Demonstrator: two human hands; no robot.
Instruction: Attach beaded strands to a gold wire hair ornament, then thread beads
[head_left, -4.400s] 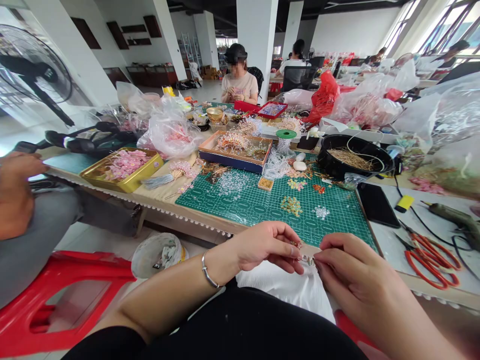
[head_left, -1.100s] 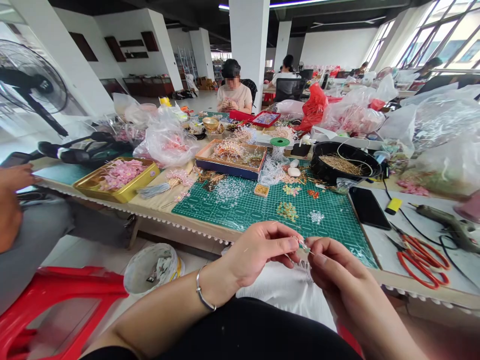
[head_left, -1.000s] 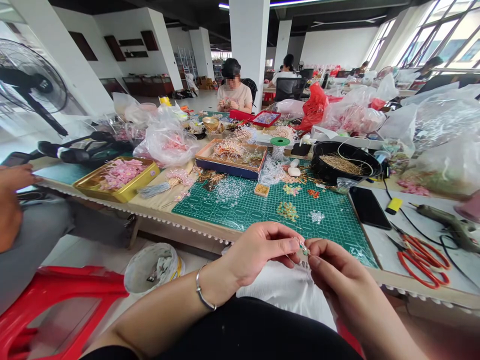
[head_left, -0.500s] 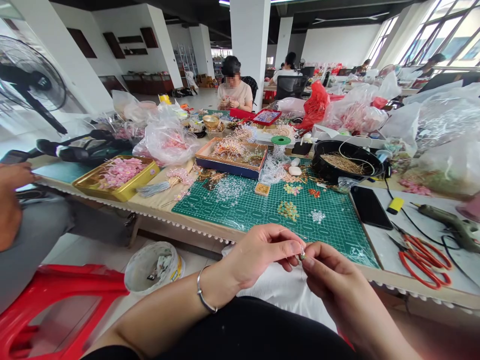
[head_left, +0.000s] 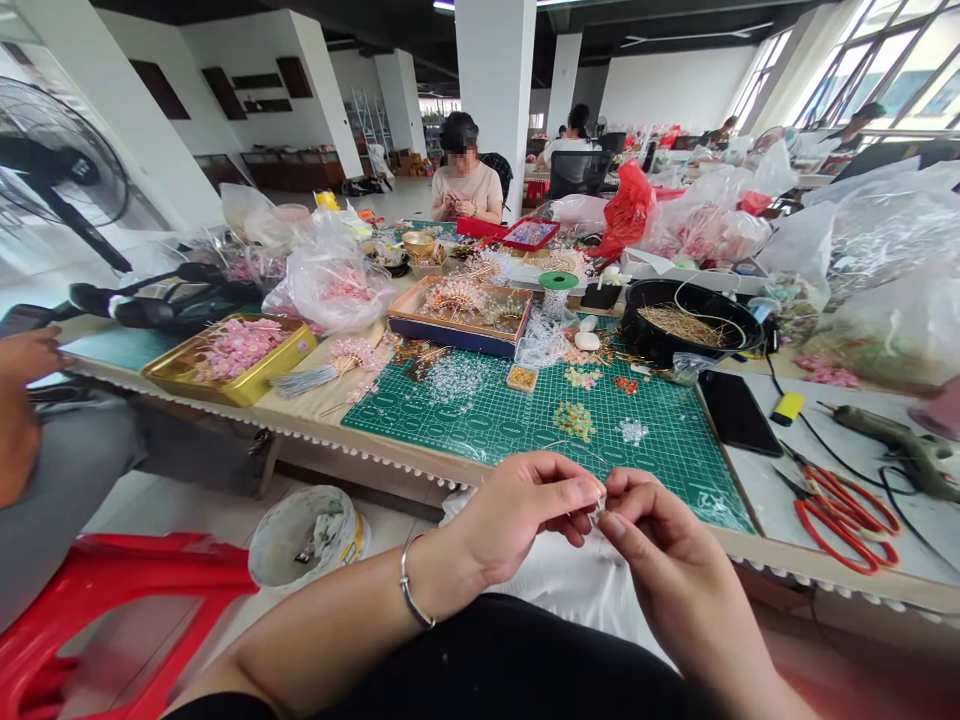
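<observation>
Just over the table's near edge, my left hand is pinched on a small beaded wire piece, mostly covered by the fingertips. My right hand meets it from the other side, thumb and forefinger closed on the same piece. A thin wire shows above the fingers. Beyond the hands, a green cutting mat carries loose piles: yellow-green beads, clear beads, orange-red beads and a wide scatter of clear beads. A small box of gold beads sits among them.
Orange-handled scissors, a phone and a glue gun lie to the right. A gold tin of pink flowers stands left. Below are a white bucket and red stool. Co-workers sit left and across.
My right hand has turned slightly, its forefinger lifting and its thumb shifting left on the piece. A thin wire now shows above the fingers. The view has moved a little.
</observation>
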